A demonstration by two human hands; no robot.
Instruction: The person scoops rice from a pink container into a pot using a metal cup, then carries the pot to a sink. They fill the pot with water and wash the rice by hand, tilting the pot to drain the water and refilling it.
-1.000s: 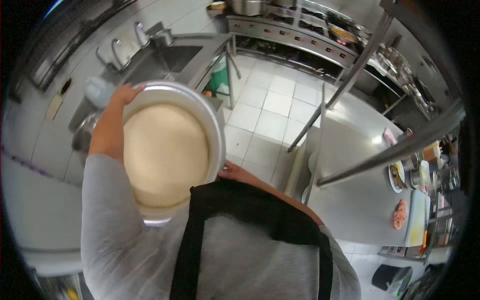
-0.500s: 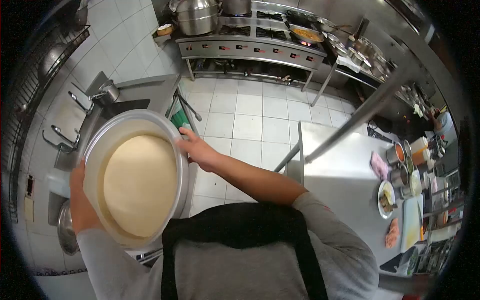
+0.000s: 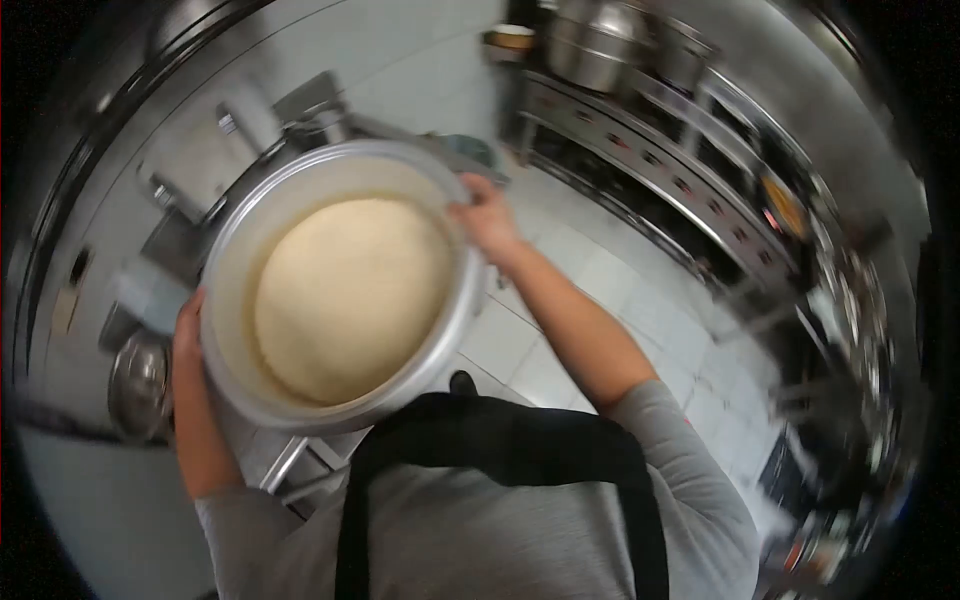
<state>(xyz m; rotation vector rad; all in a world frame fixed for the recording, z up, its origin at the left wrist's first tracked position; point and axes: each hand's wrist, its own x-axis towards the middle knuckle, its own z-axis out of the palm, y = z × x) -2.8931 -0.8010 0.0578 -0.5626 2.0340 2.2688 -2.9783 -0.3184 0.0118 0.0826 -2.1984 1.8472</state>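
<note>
A large, wide metal pot [image 3: 464, 305] is held in front of me between both hands, its mouth facing up toward me. Inside lies a pale, smooth, domed mass like dough [image 3: 352, 298], which fills much of the width. My left hand [image 3: 188, 328] grips the pot's left side, fingers partly hidden behind the rim. On the opposite side, my right hand [image 3: 486, 220] is closed on the upper right rim, somewhat blurred. Neither hand touches the pale mass.
Behind the pot, a sink counter carries faucets [image 3: 245, 130]. A metal bowl [image 3: 140, 388] sits at the left. Across the tiled floor [image 3: 600, 285] stands a stove [image 3: 655, 165] bearing large pots [image 3: 592, 45] and a pan of orange food [image 3: 785, 207].
The pot has moved right and up in view, held in both hands. My view has turned, so the stove sits further right and tilted; the prep table has left its place.
</note>
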